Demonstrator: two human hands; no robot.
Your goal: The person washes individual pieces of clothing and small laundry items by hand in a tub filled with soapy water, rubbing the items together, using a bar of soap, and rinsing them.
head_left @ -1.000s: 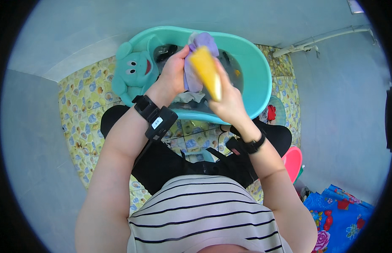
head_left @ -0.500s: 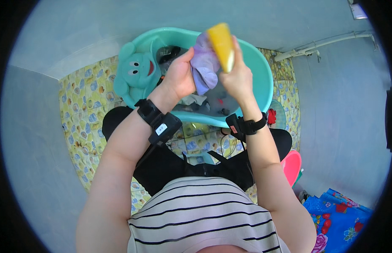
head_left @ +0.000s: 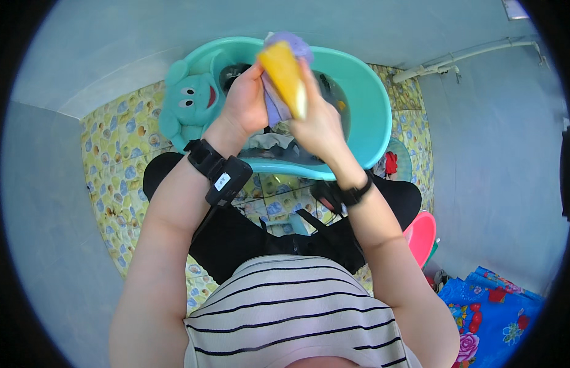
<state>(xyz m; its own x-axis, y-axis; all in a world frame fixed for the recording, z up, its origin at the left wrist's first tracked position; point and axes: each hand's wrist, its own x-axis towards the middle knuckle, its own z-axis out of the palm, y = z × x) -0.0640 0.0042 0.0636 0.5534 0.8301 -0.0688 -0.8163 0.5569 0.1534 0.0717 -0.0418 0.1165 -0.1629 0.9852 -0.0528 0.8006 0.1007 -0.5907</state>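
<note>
Indoors, purple cloth [head_left: 295, 44], tub [head_left: 372, 113], patterned tiles [head_left: 116, 144], bluish walls [head_left: 493, 153]

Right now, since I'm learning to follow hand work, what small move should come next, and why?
Perhaps a short stroke of the right hand, drawing the yellow tool toward the body along the purple cloth: the left hand holds the cloth, and the tool lies over it in this view, above the teal tub, though blur hides whether they touch.

A hot-pink basin [head_left: 423, 236] was kinda peeking out on the right, with some super loud blue flowery fabric [head_left: 486, 325] near it, plus busy yellow-and-blue floor tiles [head_left: 122, 165] and a white pipe [head_left: 469, 59] along the greyish-blue wall [head_left: 493, 153].
</note>
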